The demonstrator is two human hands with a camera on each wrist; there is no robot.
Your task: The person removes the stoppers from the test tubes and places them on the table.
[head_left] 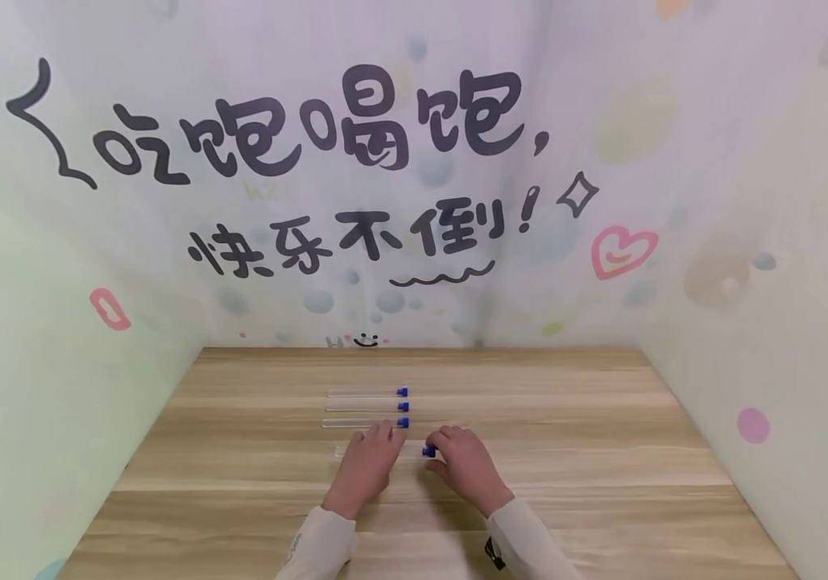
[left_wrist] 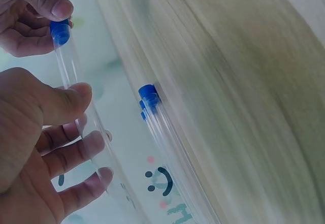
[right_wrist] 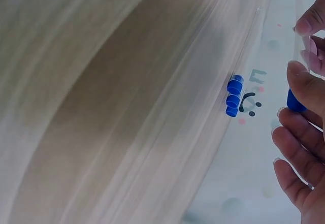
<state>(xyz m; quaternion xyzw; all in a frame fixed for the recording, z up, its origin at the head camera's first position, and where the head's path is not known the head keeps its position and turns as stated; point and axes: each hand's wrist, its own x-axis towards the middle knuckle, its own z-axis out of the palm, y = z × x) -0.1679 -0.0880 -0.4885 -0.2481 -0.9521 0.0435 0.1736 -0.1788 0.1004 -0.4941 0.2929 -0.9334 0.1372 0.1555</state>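
Note:
A clear test tube (left_wrist: 66,64) with a blue cap (head_left: 428,452) is held above the table between both hands. My left hand (head_left: 366,469) grips the tube's body, thumb on one side and fingers behind it. At the capped end, my right hand (head_left: 466,467) pinches the blue cap between thumb and fingers. Beyond the hands, three more capped test tubes (head_left: 359,408) lie side by side on the table, their blue caps (right_wrist: 234,86) pointing right. Whether the held cap is fully seated cannot be told.
The wooden table (head_left: 566,419) carries the row of tubes near its middle. Printed walls (head_left: 414,314) enclose it at the back and on both sides. A dark strap (head_left: 494,553) shows at the right sleeve.

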